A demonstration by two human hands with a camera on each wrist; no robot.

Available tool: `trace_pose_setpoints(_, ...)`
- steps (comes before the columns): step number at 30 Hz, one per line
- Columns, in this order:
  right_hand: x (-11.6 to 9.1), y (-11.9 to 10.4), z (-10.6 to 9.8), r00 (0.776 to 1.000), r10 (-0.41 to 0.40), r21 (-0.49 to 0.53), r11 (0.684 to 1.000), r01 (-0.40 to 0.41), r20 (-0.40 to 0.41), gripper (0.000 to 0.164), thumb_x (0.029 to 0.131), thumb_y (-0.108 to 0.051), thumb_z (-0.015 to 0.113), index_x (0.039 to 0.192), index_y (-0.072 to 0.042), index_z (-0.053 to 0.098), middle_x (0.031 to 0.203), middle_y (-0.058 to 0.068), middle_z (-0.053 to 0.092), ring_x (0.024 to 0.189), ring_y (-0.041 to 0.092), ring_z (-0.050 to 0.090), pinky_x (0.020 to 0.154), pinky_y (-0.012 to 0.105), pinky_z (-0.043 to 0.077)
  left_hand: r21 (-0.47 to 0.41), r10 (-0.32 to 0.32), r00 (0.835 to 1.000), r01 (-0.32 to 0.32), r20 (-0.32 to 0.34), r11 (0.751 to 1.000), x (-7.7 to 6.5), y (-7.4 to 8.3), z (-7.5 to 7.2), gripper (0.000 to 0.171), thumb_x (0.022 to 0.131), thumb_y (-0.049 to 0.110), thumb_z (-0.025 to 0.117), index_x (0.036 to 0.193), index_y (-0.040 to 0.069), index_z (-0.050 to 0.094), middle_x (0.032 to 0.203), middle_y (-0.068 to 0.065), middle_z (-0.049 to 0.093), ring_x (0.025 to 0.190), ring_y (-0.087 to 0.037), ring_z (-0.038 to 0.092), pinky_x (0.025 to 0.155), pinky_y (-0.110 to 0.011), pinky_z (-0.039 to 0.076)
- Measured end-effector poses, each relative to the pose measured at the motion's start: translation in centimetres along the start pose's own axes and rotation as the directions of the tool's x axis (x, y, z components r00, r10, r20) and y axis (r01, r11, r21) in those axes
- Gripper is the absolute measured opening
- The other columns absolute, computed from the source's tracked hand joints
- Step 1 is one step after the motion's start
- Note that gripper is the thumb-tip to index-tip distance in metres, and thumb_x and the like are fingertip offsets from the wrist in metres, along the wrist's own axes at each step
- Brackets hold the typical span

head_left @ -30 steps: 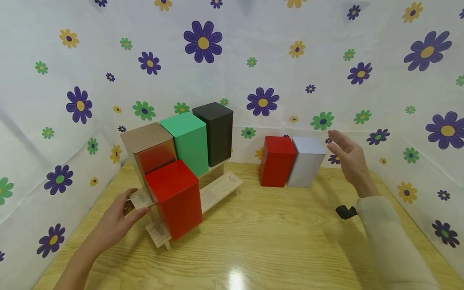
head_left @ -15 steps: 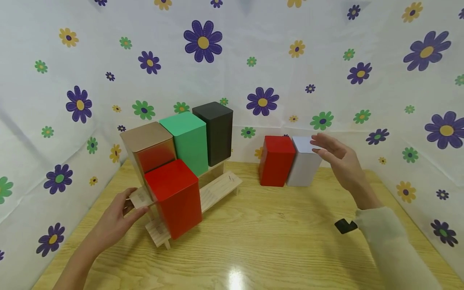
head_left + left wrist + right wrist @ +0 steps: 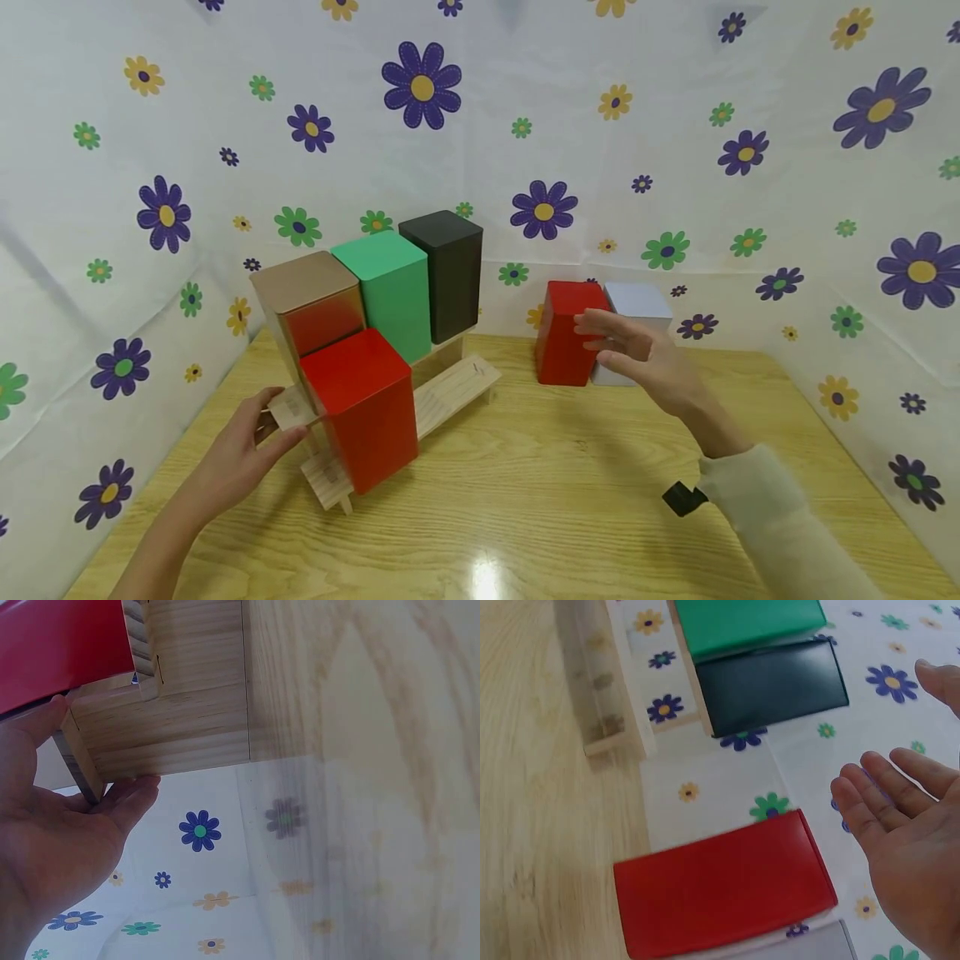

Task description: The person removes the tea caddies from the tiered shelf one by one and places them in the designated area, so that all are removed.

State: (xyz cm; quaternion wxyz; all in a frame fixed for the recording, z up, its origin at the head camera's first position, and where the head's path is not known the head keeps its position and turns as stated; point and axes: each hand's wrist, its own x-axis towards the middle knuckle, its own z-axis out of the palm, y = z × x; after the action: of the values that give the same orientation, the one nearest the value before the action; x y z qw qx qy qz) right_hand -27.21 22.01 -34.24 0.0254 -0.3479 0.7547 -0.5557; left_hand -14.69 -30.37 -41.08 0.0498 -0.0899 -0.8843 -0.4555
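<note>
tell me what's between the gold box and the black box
The green box stands between the gold box and the black box on the upper tier of the wooden rack, as the head view shows.

Right sleeve (image 3: 783,529): long, pale cream, plain cloth, softly creased, running to the near right.
Right cuff (image 3: 738,475): same cloth, wider than the wrist, ends there.
Black piece (image 3: 682,498): small, angular, at the cuff's left side; fastening cannot be made out.
Right hand (image 3: 645,358): ungloved.
Left hand (image 3: 243,454): ungloved.
Left forearm (image 3: 167,537): bare along its visible length.
</note>
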Motion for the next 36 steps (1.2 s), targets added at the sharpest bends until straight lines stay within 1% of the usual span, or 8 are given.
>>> trace_pose_setpoints(4, 0.3, -0.2, 1.4, 1.000, 0.005, 0.016, 1.000, -0.006, 0.028, 0.050, 0.102, -0.004, 0.059, 0.151, 0.000, 0.048, 0.151, 0.017, 0.052, 0.131, 0.022, 0.057, 0.100, 0.030, 0.052, -0.008, 0.005, 1.000, -0.005, -0.005, 1.000, 0.1, -0.2, 0.1, 0.066, 0.105, 0.017, 0.064, 0.151, -0.011, 0.027, 0.141, -0.028, 0.039, 0.127, -0.048, 0.052, 0.086, -0.007, 0.044)
trace_pose_setpoints(10, 1.2, -0.4, 3.2, 0.998, -0.001, 0.059, 0.998, -0.003, 0.064, 0.051, 0.101, -0.004, 0.060, 0.151, -0.001, 0.049, 0.150, 0.022, 0.051, 0.131, 0.030, 0.056, 0.102, 0.033, 0.051, -0.011, 0.018, 1.000, -0.018, -0.010, 1.000, 0.2, -0.4, 0.2, 0.064, 0.104, 0.015, 0.065, 0.150, -0.012, 0.029, 0.139, -0.027, 0.040, 0.125, -0.046, 0.054, 0.085, -0.009, 0.046)
trace_pose_setpoints(15, 2.0, -0.9, 4.8, 0.995, -0.001, 0.092, 0.996, -0.008, 0.100, 0.053, 0.100, -0.005, 0.065, 0.151, -0.002, 0.050, 0.150, 0.013, 0.054, 0.134, 0.030, 0.055, 0.105, 0.038, 0.050, -0.024, 0.024, 1.000, -0.025, -0.009, 0.999, 0.2, -0.4, 0.2, 0.062, 0.104, 0.014, 0.065, 0.149, -0.012, 0.030, 0.139, -0.027, 0.040, 0.124, -0.046, 0.054, 0.085, -0.010, 0.047)
trace_pose_setpoints(20, 2.9, -1.6, 6.4, 0.990, -0.020, 0.090, 0.996, 0.007, 0.143, 0.057, 0.099, -0.008, 0.067, 0.152, -0.003, 0.049, 0.149, 0.011, 0.055, 0.134, 0.032, 0.054, 0.106, 0.039, 0.049, -0.005, 0.010, 1.000, -0.010, -0.009, 1.000, 0.1, -0.3, 0.1, 0.067, 0.105, 0.018, 0.064, 0.151, -0.012, 0.026, 0.141, -0.028, 0.039, 0.127, -0.048, 0.053, 0.086, -0.008, 0.046)
trace_pose_setpoints(25, 4.0, -1.9, 8.1, 0.981, -0.050, 0.100, 0.994, 0.031, 0.190, 0.057, 0.098, -0.011, 0.068, 0.152, -0.005, 0.049, 0.149, 0.009, 0.055, 0.136, 0.039, 0.051, 0.109, 0.052, 0.045, 0.009, 0.003, 1.000, -0.003, -0.007, 1.000, 0.1, -0.2, 0.0, 0.068, 0.105, 0.020, 0.064, 0.152, -0.011, 0.026, 0.142, -0.029, 0.039, 0.128, -0.048, 0.052, 0.087, -0.008, 0.044)
trace_pose_setpoints(27, 4.6, -2.0, 8.8, 0.978, -0.063, 0.096, 0.994, 0.044, 0.198, 0.056, 0.098, -0.015, 0.068, 0.151, -0.007, 0.051, 0.148, 0.009, 0.056, 0.135, 0.038, 0.052, 0.109, 0.054, 0.044, 0.005, 0.001, 1.000, -0.001, -0.003, 1.000, 0.2, -0.1, 0.0, 0.068, 0.105, 0.020, 0.064, 0.152, -0.012, 0.026, 0.143, -0.029, 0.038, 0.129, -0.049, 0.051, 0.087, -0.008, 0.044)
trace_pose_setpoints(32, 5.9, -2.3, 10.3, 0.970, -0.105, 0.119, 0.990, 0.080, 0.218, 0.058, 0.099, -0.021, 0.069, 0.151, -0.005, 0.051, 0.147, 0.010, 0.057, 0.134, 0.027, 0.055, 0.109, 0.050, 0.046, -0.010, 0.000, 1.000, 0.000, 0.000, 1.000, 0.3, -0.1, 0.0, 0.067, 0.105, 0.018, 0.064, 0.151, -0.012, 0.026, 0.142, -0.029, 0.038, 0.128, -0.048, 0.052, 0.086, -0.009, 0.046)
trace_pose_setpoints(36, 6.7, -2.4, 11.4, 0.961, -0.134, 0.157, 0.983, 0.097, 0.243, 0.060, 0.100, -0.024, 0.069, 0.153, -0.006, 0.048, 0.149, 0.011, 0.056, 0.135, 0.024, 0.055, 0.110, 0.052, 0.043, -0.017, 0.004, 1.000, -0.004, -0.001, 1.000, 0.2, -0.1, 0.0, 0.065, 0.105, 0.017, 0.064, 0.150, -0.012, 0.027, 0.141, -0.028, 0.039, 0.127, -0.047, 0.053, 0.085, -0.010, 0.047)
